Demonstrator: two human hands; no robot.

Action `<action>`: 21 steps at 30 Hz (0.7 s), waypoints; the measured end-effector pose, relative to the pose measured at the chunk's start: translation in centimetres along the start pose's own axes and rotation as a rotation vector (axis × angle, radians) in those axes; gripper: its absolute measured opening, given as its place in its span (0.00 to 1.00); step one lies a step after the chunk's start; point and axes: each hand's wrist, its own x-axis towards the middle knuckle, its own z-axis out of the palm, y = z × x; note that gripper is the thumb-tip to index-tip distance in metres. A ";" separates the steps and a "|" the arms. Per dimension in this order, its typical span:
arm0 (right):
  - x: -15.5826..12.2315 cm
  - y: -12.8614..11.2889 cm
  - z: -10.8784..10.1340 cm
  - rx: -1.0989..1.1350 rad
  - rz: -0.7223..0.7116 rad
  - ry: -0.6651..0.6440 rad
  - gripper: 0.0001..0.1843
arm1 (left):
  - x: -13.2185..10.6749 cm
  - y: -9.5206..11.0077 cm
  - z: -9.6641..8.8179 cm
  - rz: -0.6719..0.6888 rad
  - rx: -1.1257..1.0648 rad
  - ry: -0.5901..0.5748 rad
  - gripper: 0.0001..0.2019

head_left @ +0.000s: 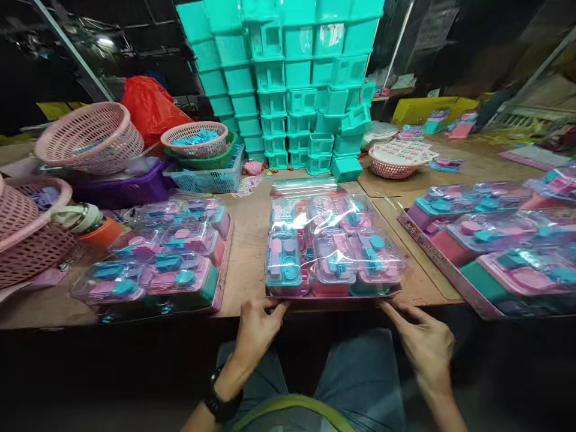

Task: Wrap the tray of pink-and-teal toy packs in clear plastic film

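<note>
In front of me lies a shallow display tray (333, 296) of small pink, blue and purple toy boxes with clear domed lids. Shiny clear plastic film (310, 219) covers the boxes, and its loose end lies flat beyond them. My left hand (258, 330) is closed, thumb and fingers pinching at the tray's near left corner. At the near right corner my right hand (425, 342) is closed too, its fingertips against the edge. Exactly what the fingertips grip, film or tray rim, is partly hidden below the table edge.
Similar filled trays stand left (222, 264) and right (414, 231). Stacked turquoise boxes (283, 75) rise at the back. Pink baskets (85, 135), a purple crate (121, 186) and a bottle (81, 217) crowd the left. A basket with printed sheets (402, 152) sits behind right.
</note>
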 end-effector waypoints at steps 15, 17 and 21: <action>6.8 4.5 0.3 -0.314 -0.974 0.097 0.34 | 1.4 -1.7 -1.9 0.035 0.200 0.232 0.23; 8.1 4.6 -0.1 -0.310 -0.978 0.070 0.30 | 1.6 -2.0 -3.1 0.022 0.300 0.313 0.22; 10.7 3.3 -0.9 -0.113 -0.854 0.120 0.29 | 1.6 -3.3 -3.1 0.158 0.299 0.317 0.20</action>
